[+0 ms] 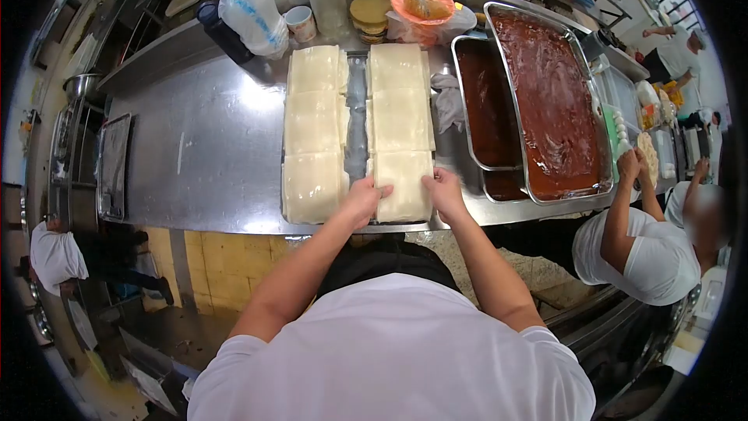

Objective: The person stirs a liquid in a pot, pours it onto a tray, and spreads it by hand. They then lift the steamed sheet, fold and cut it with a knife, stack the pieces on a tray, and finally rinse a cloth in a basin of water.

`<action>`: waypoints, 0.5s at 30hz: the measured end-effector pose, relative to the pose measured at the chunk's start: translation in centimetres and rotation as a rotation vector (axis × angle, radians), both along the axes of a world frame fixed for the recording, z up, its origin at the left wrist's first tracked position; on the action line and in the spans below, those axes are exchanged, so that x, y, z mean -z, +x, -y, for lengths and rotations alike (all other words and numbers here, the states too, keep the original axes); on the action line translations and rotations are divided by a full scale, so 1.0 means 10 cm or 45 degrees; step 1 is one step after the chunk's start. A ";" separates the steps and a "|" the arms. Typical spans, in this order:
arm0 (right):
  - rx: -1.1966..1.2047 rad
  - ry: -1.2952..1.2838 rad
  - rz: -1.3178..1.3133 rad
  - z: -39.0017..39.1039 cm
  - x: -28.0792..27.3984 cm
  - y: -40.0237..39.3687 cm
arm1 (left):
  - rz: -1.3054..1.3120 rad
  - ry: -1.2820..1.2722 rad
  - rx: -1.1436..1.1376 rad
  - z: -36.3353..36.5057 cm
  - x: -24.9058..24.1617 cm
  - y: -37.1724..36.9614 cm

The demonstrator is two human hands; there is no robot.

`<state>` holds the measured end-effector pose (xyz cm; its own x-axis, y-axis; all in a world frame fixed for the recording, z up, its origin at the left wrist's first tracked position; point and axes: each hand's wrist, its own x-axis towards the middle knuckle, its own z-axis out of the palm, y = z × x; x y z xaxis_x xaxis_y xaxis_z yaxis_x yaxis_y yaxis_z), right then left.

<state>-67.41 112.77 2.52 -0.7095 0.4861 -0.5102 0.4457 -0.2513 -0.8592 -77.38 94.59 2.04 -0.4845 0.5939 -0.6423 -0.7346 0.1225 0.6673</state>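
Observation:
Two rows of stacked, pale square dough sheets lie on a dark tray on the steel table. At the near end of the right row, my left hand pinches the left edge of a dough sheet. Opposite it, my right hand has its thumb and fingers closed on the sheet's right edge. The sheet lies roughly flat over its stack. Its near edge reaches the table's front side. Under the fingertips, the sheet's edges are hidden.
To the right, a large metal tray of glossy reddish-brown paste overlaps a second tray. A grey cloth lies between. A plastic bottle, a cup and an orange bowl stand behind. A co-worker handles dough at right.

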 end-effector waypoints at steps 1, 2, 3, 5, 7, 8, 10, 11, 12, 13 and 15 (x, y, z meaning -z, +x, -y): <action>-0.011 0.037 0.012 -0.01 0.00 -0.02 | -0.019 -0.001 -0.013 -0.02 0.03 -0.01; 0.015 0.056 -0.013 0.00 0.00 -0.02 | -0.022 0.011 -0.028 -0.02 0.07 -0.02; 0.041 0.072 -0.035 0.02 0.01 0.00 | -0.020 0.022 -0.043 -0.02 0.07 -0.01; 0.039 0.181 -0.024 0.05 0.02 0.04 | -0.064 0.005 -0.050 -0.02 0.05 -0.01; -0.014 0.366 0.044 0.10 -0.01 0.12 | -0.151 -0.050 -0.033 -0.02 0.11 0.00; -0.031 0.424 0.064 0.13 -0.02 0.16 | -0.170 -0.052 -0.042 -0.02 0.15 0.01; -0.062 0.541 0.106 0.21 -0.18 0.20 | -0.208 -0.057 -0.057 -0.03 0.22 0.02; -0.046 0.518 0.120 0.24 -0.28 0.19 | -0.193 -0.060 -0.055 -0.03 0.24 0.02; -0.056 0.548 0.140 0.23 -0.26 0.21 | -0.176 -0.066 -0.050 -0.03 0.23 0.01; -0.066 0.578 0.159 0.21 -0.22 0.23 | -0.161 -0.071 -0.046 -0.03 0.23 0.01; -0.090 0.623 0.174 0.19 -0.17 0.24 | -0.352 -0.182 0.064 -0.01 0.20 0.01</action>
